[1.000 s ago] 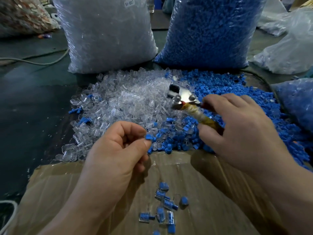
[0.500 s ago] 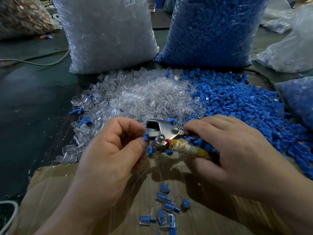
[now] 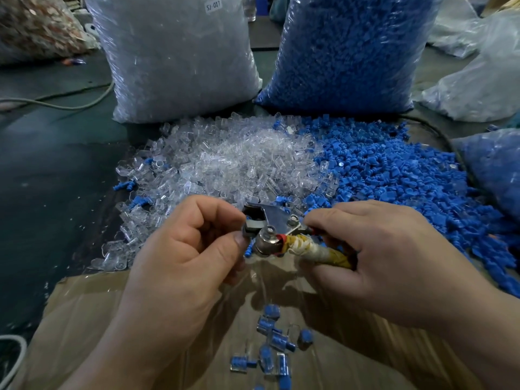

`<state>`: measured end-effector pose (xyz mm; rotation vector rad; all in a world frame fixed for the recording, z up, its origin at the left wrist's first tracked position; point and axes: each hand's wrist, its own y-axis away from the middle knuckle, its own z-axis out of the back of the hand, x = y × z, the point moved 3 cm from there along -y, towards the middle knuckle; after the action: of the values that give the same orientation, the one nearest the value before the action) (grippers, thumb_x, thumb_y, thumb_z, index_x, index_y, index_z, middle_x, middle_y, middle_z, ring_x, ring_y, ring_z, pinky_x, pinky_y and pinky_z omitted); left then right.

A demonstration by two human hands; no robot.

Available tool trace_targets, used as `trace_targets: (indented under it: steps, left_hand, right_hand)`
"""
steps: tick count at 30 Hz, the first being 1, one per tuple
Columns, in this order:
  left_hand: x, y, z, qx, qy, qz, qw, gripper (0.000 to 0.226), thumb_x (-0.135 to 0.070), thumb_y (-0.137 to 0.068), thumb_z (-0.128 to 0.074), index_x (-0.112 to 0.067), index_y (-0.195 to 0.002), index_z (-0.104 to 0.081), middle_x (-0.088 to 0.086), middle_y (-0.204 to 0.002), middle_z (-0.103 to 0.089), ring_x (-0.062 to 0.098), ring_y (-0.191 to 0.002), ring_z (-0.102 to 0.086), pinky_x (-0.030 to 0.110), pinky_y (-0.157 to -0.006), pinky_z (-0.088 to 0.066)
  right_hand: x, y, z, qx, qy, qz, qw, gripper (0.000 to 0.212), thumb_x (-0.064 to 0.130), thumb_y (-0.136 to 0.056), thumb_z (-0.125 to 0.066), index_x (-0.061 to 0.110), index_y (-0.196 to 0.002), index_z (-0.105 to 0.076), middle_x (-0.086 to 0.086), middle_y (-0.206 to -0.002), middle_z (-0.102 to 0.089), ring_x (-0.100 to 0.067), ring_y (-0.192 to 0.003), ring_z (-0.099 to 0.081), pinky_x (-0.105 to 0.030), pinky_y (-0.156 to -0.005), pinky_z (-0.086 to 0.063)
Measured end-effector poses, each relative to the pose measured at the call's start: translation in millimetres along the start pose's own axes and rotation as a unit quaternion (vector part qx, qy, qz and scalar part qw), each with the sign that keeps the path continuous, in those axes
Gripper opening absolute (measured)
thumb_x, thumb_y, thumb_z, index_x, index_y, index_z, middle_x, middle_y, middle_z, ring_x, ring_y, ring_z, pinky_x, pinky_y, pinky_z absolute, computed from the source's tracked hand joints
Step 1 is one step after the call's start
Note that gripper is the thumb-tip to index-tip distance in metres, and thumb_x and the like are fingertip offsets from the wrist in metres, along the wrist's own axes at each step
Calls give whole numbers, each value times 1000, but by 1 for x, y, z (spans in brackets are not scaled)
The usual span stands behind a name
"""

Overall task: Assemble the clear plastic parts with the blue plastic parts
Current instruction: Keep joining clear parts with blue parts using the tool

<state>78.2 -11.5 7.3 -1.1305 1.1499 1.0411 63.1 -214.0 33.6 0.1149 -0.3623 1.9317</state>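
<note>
L hand (image 3: 180, 249) is curled, thumb & forefinger pinching at the mouth of the press tool (image 3: 270, 229). R hand (image 3: 380, 257) is wrapped round its taped handle. Can't tell if a part sits in the mouth, as my thumb hides it.

Risks: if I squeeze w/ a part crooked, I reckon it jams or cracks. My L thumb is also right at the pinch point.

Clear parts (image 3: 225, 159) are heaped just beyond my knuckles, w/ blue parts (image 3: 394, 175) to their R, the piles mixing at the seam. Done pieces (image 3: 273, 344) lie on the cardboard (image 3: 84, 319) below my hands.

Room: open cardboard near me and bare counter (image 3: 56, 170) to the L. The bags (image 3: 180, 60) wall off the far side. Loose parts reach the cardboard's edge, so a wide sweep would scatter them.
</note>
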Motion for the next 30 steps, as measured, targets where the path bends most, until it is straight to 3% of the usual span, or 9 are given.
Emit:
trace_targets:
  steps: [3, 5, 8, 16, 20, 25, 28, 30]
  left_hand:
    - [0, -1, 4, -31, -31, -5, 999, 11, -25, -79, -71, -34, -85, -69, 1, -66, -68, 10, -52, -63, 18, -49, -51]
    - [7, -3, 10, -51, -52, 9, 997, 21, -13, -86, -73, -33, -84, -68, 3, -61, -65, 13, -49, -61, 19, -49, -51]
    - [14, -4, 6, -15, -37, 74, 996, 29, -3, -87, -67, -31, -81, -69, 5, -56, -63, 14, -46, -57, 19, -44, -47]
    - [17, -2, -4, -3, -40, 126, 991, 29, -8, -90, -64, -36, -82, -70, 9, -57, -67, 12, -43, -57, 15, -42, -44]
    - [17, 0, -7, -6, -57, 120, 991, 22, -16, -87, -66, -38, -83, -69, 7, -59, -68, 13, -44, -59, 15, -44, -46]
    - [13, 4, -13, -8, -130, 48, 990, 12, -30, -79, -64, -38, -86, -67, -1, -56, -66, 8, -44, -54, 21, -42, -44]
    - [3, 7, -15, -11, -132, 24, 991, 13, -34, -77, -63, -40, -88, -68, -3, -58, -68, 2, -44, -57, 12, -42, -43]
    - [0, 7, -14, -14, -80, 40, 996, 8, -37, -82, -62, -37, -86, -69, 1, -59, -69, 6, -45, -60, 13, -42, -45]
  right_hand:
    - [-5, 2, 1, -6, 16, -28, 999, 51, 63, -76, -46, 33, -113, -64, 20, -87, -63, -8, -80, -57, -24, -70, -43]
    - [-13, -2, -1, -11, 68, -54, 996, 58, 66, -76, -43, 31, -118, -62, 18, -91, -62, -12, -85, -52, -29, -73, -42]
    - [-25, -11, -7, 29, 117, -107, 987, 65, 73, -75, -35, 34, -125, -54, 15, -101, -60, -14, -93, -45, -35, -83, -41]
    - [-33, -18, -8, 37, 126, -140, 981, 72, 76, -74, -34, 35, -129, -52, 10, -121, -57, -19, -115, -40, -42, -96, -30]
    - [-4, -12, -3, -76, 49, -58, 994, 47, 62, -86, -43, 30, -114, -61, 11, -108, -63, -14, -102, -55, -42, -90, -46]
    - [32, -10, -21, -62, 46, 67, 995, 14, 33, -92, -57, 21, -89, -64, 2, -85, -61, -23, -80, -58, -40, -72, -44]
    - [29, -10, -20, -79, 36, 55, 995, 20, 30, -94, -50, 17, -89, -65, 0, -84, -61, -25, -77, -58, -41, -69, -44]
    - [29, -9, -19, -89, 20, 58, 994, 27, 30, -95, -44, 16, -87, -65, -1, -83, -61, -25, -76, -57, -41, -68, -44]
